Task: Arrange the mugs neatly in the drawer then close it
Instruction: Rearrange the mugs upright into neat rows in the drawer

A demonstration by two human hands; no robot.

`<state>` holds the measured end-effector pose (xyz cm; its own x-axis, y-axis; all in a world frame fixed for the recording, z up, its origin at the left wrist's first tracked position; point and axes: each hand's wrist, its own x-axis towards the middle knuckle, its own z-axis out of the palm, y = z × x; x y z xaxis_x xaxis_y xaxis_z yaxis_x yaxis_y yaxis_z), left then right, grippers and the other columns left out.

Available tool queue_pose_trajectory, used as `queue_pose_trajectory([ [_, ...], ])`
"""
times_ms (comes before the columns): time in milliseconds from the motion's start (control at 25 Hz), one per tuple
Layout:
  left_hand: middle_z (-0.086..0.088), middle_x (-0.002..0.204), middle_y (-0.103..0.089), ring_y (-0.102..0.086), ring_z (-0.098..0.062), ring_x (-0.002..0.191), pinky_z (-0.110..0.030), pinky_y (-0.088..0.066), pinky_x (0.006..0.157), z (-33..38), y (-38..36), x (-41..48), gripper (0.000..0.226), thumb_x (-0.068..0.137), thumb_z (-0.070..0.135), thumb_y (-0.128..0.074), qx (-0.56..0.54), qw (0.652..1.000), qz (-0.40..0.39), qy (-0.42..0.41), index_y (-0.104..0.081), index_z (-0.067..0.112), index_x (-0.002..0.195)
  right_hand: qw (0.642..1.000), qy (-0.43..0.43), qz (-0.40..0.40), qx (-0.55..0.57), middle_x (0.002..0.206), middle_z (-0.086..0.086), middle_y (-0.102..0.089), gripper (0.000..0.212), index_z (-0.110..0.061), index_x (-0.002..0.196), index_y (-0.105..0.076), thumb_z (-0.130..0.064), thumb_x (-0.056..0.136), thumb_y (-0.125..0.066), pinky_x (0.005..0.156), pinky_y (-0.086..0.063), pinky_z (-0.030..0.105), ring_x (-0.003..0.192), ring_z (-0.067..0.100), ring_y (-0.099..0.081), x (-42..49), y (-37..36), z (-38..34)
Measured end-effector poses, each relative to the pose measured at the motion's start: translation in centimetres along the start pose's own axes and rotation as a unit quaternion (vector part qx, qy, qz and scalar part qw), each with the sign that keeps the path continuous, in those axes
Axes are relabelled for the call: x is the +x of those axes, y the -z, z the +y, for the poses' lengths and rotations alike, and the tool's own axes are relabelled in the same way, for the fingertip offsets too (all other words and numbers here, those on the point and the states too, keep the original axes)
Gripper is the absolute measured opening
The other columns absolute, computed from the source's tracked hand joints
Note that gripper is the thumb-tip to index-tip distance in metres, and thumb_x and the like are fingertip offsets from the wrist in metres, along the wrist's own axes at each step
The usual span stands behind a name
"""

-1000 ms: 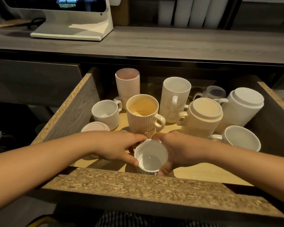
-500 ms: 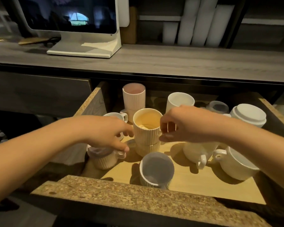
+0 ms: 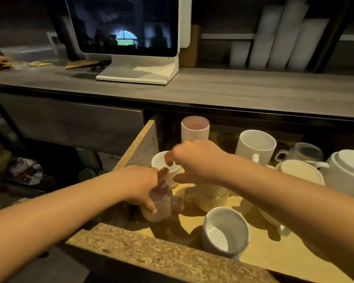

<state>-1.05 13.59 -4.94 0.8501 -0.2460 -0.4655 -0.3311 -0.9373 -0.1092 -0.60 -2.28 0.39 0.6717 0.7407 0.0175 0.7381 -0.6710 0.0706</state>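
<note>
The scene is dim and warm-toned. Light falls from above into the drawer (image 3: pixel 260 252), so the mugs (image 3: pixel 225 231) cast dark shadows on its floor. The screen (image 3: pixel 123 25) shows faint reflections. The left hand (image 3: pixel 143 186) and its mug are motion-blurred. Straight edges bow near the frame's borders.

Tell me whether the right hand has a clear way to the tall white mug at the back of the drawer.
Probably yes. The right hand hovers over the small white mug, holding nothing clearly, and the tall white mug stands open-topped just beyond, with nothing between them.
</note>
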Motion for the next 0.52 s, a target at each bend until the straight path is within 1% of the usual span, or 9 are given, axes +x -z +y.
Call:
queue_pose_trajectory([
  [80,0.001,0.11,-0.058,-0.057,-0.018,0.093,-0.03,-0.051,0.08,0.1,-0.6,0.4,0.078,0.066,0.055,-0.074,0.017,1.0,-0.005,0.007,-0.043,0.02,0.129,1.0,-0.001,0.003,-0.017,0.12,0.007,-0.062,0.038,-0.016,0.123,-0.055,-0.034,0.09,-0.056,0.086,-0.055,0.038,0.105,0.025,-0.061,0.6,-0.3,0.0],
  [160,0.002,0.105,-0.052,-0.052,-0.016,0.091,-0.029,-0.05,0.079,0.4,-0.8,0.3,0.069,0.068,0.051,-0.074,0.041,0.999,0.0,-0.005,-0.049,0.017,0.123,1.0,-0.002,0.013,-0.017,0.124,0.006,-0.06,0.04,-0.018,0.126,-0.053,-0.034,0.089,-0.057,0.087,-0.054,0.037,0.109,0.024,-0.059,0.7,-0.5,0.3],
  [240,0.002,0.102,-0.044,-0.045,-0.014,0.088,-0.026,-0.045,0.072,0.6,-0.5,0.0,0.064,0.068,0.05,-0.073,0.061,0.997,0.031,-0.024,-0.052,0.017,0.118,1.0,-0.006,0.025,0.001,0.128,0.003,-0.057,0.042,-0.02,0.128,-0.052,-0.034,0.089,-0.058,0.086,-0.053,0.033,0.112,0.021,-0.057,0.4,-0.6,1.0],
  [320,0.002,0.11,-0.045,-0.043,-0.012,0.09,-0.025,-0.044,0.071,0.5,0.2,-0.6,0.069,0.066,0.052,-0.074,0.049,0.994,0.083,-0.045,-0.046,0.024,0.122,0.999,-0.014,0.043,0.023,0.128,0.0,-0.057,0.04,-0.023,0.127,-0.054,-0.033,0.088,-0.059,0.085,-0.052,0.03,0.112,0.018,-0.057,-0.1,-0.3,1.9],
  [360,0.004,0.114,-0.045,-0.044,-0.011,0.092,-0.025,-0.045,0.073,0.2,0.6,-1.0,0.074,0.065,0.052,-0.074,0.026,0.992,0.111,-0.055,-0.04,0.027,0.125,0.998,-0.021,0.049,0.039,0.127,-0.001,-0.058,0.039,-0.024,0.125,-0.055,-0.033,0.088,-0.06,0.084,-0.053,0.029,0.112,0.017,-0.057,-0.5,0.0,2.4],
  [440,0.008,0.115,-0.043,-0.046,-0.009,0.098,-0.023,-0.046,0.078,-0.6,1.7,-2.2,0.077,0.064,0.05,-0.075,-0.061,0.983,0.156,-0.076,-0.032,0.033,0.126,0.993,-0.041,0.052,0.092,0.125,-0.002,-0.059,0.036,-0.024,0.123,-0.057,-0.031,0.088,-0.06,0.084,-0.052,0.027,0.11,0.016,-0.057,-1.3,0.7,3.5],
  [520,0.015,0.112,-0.042,-0.049,-0.005,0.098,-0.021,-0.049,0.08,-1.2,2.7,-3.7,0.074,0.063,0.044,-0.078,-0.163,0.961,0.201,-0.099,-0.032,0.036,0.12,0.98,-0.061,0.051,0.183,0.124,-0.004,-0.058,0.034,-0.023,0.123,-0.056,-0.03,0.089,-0.058,0.084,-0.05,0.022,0.108,0.012,-0.056,-2.2,1.3,4.5],
])
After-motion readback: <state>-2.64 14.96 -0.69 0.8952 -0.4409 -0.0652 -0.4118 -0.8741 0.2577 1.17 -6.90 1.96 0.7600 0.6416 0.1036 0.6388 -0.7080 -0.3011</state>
